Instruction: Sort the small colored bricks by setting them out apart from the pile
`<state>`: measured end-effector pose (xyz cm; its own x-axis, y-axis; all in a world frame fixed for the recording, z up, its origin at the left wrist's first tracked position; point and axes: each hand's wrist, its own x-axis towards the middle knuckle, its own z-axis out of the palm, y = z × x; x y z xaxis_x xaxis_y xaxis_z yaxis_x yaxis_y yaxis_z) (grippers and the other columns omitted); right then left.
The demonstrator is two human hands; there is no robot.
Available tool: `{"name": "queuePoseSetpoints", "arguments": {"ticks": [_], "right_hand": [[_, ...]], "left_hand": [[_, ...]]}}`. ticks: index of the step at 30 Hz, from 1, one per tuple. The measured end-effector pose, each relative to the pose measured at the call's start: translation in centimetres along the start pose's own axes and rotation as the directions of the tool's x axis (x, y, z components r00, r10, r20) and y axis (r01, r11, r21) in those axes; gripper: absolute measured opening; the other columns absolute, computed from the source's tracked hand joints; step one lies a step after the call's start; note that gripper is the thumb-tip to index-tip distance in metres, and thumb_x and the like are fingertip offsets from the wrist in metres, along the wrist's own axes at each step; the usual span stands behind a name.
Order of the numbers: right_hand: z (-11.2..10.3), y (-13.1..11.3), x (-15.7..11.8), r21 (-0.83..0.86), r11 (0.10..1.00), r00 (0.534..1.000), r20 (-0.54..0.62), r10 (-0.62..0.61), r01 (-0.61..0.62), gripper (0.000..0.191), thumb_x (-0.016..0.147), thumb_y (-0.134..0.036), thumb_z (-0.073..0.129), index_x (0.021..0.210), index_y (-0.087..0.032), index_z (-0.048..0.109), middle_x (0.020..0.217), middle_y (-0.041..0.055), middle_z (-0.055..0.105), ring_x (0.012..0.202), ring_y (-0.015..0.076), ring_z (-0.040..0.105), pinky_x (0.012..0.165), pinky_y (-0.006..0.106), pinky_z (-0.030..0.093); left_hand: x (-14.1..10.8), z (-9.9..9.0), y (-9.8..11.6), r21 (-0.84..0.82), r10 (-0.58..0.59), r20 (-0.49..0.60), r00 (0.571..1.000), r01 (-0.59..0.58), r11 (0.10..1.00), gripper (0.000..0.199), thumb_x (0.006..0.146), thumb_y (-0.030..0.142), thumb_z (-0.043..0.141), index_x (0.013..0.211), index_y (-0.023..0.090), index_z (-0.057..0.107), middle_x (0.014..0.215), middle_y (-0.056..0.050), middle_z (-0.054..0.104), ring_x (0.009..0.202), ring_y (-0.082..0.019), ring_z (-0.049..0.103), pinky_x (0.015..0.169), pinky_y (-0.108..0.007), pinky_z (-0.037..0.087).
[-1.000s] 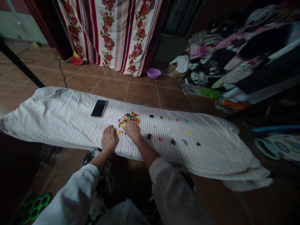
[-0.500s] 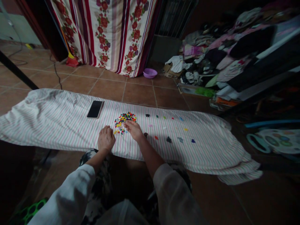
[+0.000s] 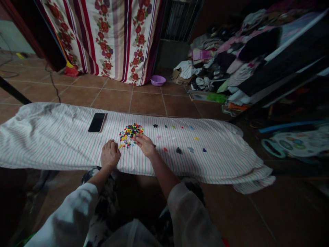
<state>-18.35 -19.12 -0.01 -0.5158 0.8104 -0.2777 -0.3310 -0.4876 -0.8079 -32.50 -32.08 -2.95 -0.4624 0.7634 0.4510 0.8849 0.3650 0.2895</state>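
A pile of small multicoloured pieces like beads (image 3: 130,132) lies on the striped cloth. At its right edge is my right hand (image 3: 145,144), thumb and fingertips pinched together over the pieces. Whatever is between those fingertips is too small to make out. To the left of the pile my left hand (image 3: 110,153) rests on the cloth, fingers curled under, nothing visible in it. Sorted little groups spread to the right in rows: black pieces (image 3: 155,126), dark grey pieces (image 3: 179,150), light grey pieces (image 3: 190,150), yellow pieces (image 3: 196,138) and purple-blue pieces (image 3: 204,150). My right hand partly hides one dark group.
A phone (image 3: 97,122) lies left of the pile. The striped cloth (image 3: 64,137) covers a long low surface. Beyond it are a tiled floor, a purple basin (image 3: 158,80), a floral curtain (image 3: 118,41) and heaped clothes (image 3: 231,61) at the right.
The camera view has shifted slightly, moving the scene left. My right hand stays at the pile's right edge, slightly drawn back from its middle; my left hand still rests beside it.
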Motion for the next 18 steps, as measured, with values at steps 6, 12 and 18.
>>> {"name": "queuePoseSetpoints", "arguments": {"ticks": [6,12,18], "right_hand": [[-1.9,-1.2,-1.4,0.003,0.999,0.997,-0.054,-0.05,0.051,0.032,0.057,-0.028,0.082,0.081,-0.018,0.064,0.079,0.0016,0.071,0.076,0.0128,0.066,0.073,0.026,0.052],[-5.6,-3.4,-3.1,-0.182,0.969,0.955,-0.215,-0.204,0.166,0.03,0.062,-0.034,0.074,0.084,-0.019,0.063,0.069,-0.0027,0.064,0.065,0.0104,0.059,0.063,0.023,0.047],[-12.1,-6.2,-4.9,-0.478,0.845,0.821,-0.364,-0.44,0.241,0.032,0.065,-0.039,0.062,0.089,-0.018,0.062,0.068,-0.0027,0.062,0.063,0.0117,0.057,0.061,0.024,0.046]], "left_hand": [[-0.1,0.0,-0.1,-0.013,0.015,-0.026,1.0,-0.015,1.0,0.019,0.086,0.02,0.043,0.101,0.018,0.054,0.115,-0.016,0.063,0.109,-0.03,0.059,0.093,-0.045,0.046],[-0.1,-0.2,-0.3,-0.029,0.013,0.005,1.0,-0.013,0.999,0.016,0.085,0.021,0.042,0.096,0.018,0.053,0.115,-0.017,0.062,0.11,-0.031,0.058,0.094,-0.047,0.045],[0.1,-0.3,-0.4,-0.048,0.011,0.025,1.0,-0.01,0.999,0.019,0.083,0.021,0.041,0.097,0.017,0.053,0.112,-0.018,0.062,0.106,-0.032,0.058,0.093,-0.048,0.045]]}}
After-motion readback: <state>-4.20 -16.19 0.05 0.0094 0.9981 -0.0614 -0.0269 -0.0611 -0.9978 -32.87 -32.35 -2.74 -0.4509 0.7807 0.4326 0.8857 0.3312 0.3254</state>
